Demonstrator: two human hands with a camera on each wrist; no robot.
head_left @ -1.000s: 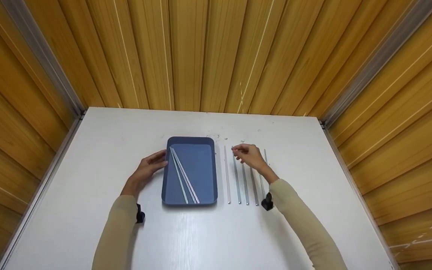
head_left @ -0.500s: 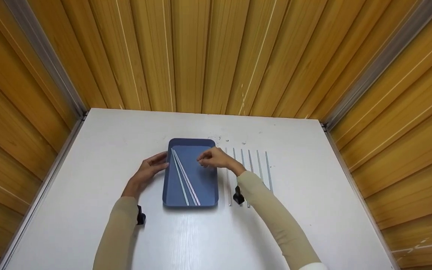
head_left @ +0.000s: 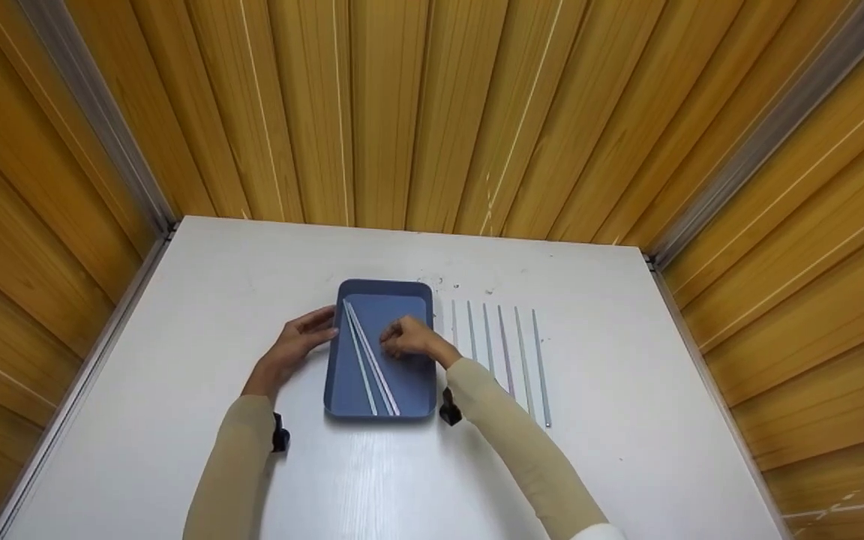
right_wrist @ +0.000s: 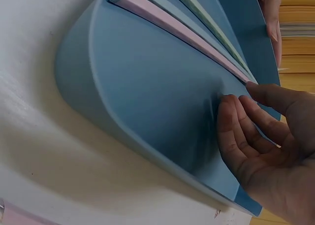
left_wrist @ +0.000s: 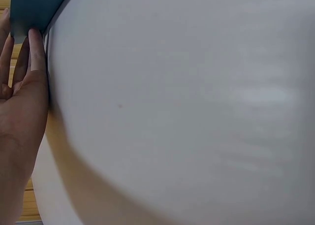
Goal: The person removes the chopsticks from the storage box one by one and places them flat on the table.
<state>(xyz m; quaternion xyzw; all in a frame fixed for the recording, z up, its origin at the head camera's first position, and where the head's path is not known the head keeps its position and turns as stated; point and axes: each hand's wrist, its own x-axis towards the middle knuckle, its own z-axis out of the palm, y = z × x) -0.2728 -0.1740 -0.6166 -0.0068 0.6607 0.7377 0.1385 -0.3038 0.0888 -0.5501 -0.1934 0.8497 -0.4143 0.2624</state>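
Observation:
Three slim chopsticks (head_left: pixel 363 352), pale green, light blue and pink, lie slanted in a blue tray (head_left: pixel 418 390). My left hand (head_left: pixel 298 337) touches the tray's left wall with its fingers; in the left wrist view this hand (left_wrist: pixel 22 97) is at the tray's corner. My right hand (head_left: pixel 408 337) is over the tray's inside, just right of the chopsticks. In the right wrist view the right hand (right_wrist: pixel 266 131) has bent fingers parted from the thumb. Its thumb tip overlaps the far end of the pink chopstick (right_wrist: pixel 182 33).
Several more chopsticks (head_left: pixel 541 367) lie side by side on the white table (head_left: pixel 657 420), right of the tray; my right sleeve (head_left: pixel 522 442) crosses over some of them. Small dark marks dot the table behind the tray. Wood-look panels (head_left: pixel 387 112) wall in the back and sides.
My right hand has moved left from the row of chopsticks to over the tray and lowered toward the chopsticks inside. My left hand stays at the tray's left wall.

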